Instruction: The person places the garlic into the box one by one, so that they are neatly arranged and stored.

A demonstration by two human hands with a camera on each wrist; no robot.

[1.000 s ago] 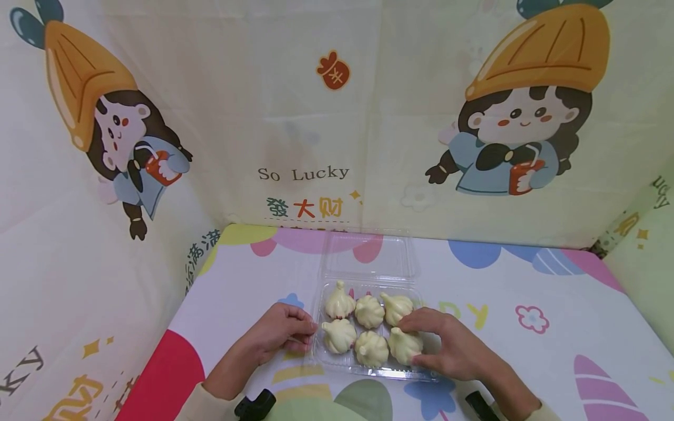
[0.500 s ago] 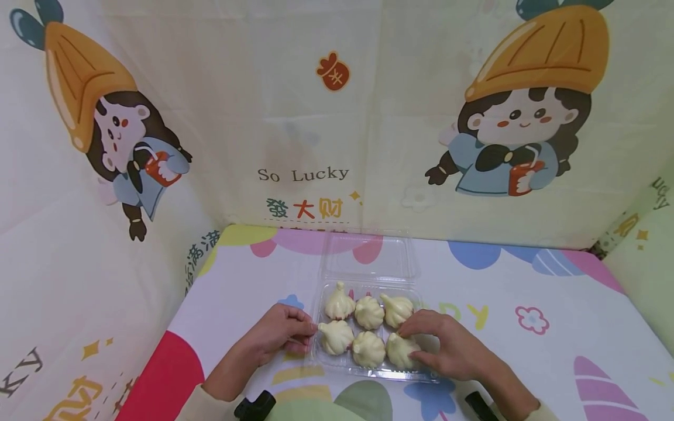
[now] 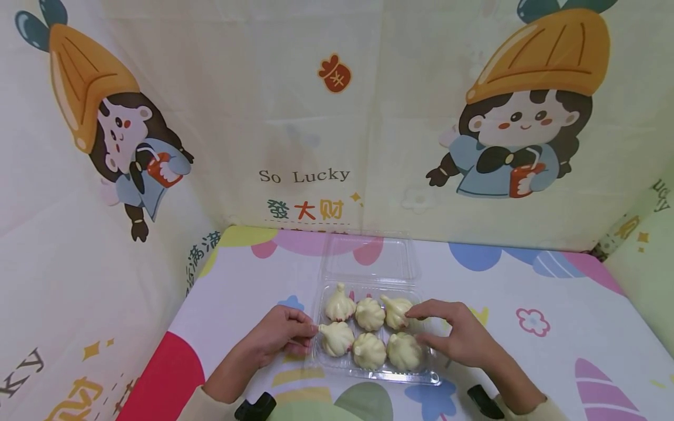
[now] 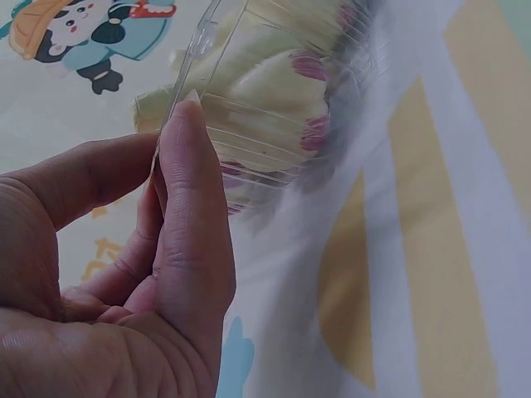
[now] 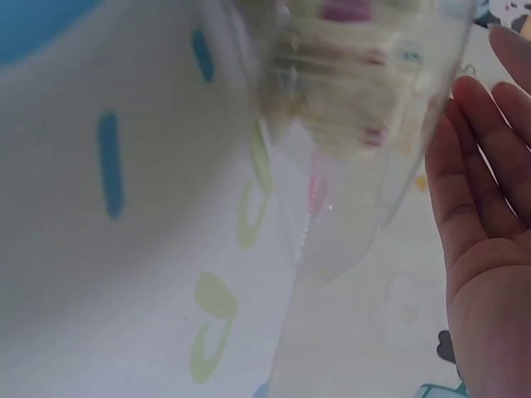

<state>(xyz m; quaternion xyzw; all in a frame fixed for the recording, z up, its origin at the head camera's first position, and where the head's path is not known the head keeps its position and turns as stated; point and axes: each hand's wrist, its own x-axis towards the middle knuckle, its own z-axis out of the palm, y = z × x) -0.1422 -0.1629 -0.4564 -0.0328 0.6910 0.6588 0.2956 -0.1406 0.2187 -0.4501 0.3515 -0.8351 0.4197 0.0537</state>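
In the head view a clear plastic clamshell box point(image 3: 387, 377) lies open, holding several pale garlic bulbs in two rows. My left hand point(image 3: 284, 332) pinches the box's left rim between thumb and fingers; the left wrist view shows that rim between the thumb point(image 4: 195, 199) and the fingers. On the other side, my right hand point(image 3: 463, 336) hovers at the box's right edge, fingers spread apart and gripping nothing. Its fingertips are close to the back-right garlic bulb point(image 3: 396, 311) and the front-right garlic bulb point(image 3: 405, 352). Whether they touch is unclear.
The box's transparent lid point(image 3: 368, 257) lies folded back towards the rear cloth wall point(image 3: 295, 128). A patterned cloth point(image 3: 505, 362) covers the table. A black wrist strap piece point(image 3: 255, 406) shows by the left sleeve.
My right hand has released the front-right garlic bulb and drawn back to the right. That bulb has settled in its compartment with its stem turned. My left hand keeps its grip on the rim.
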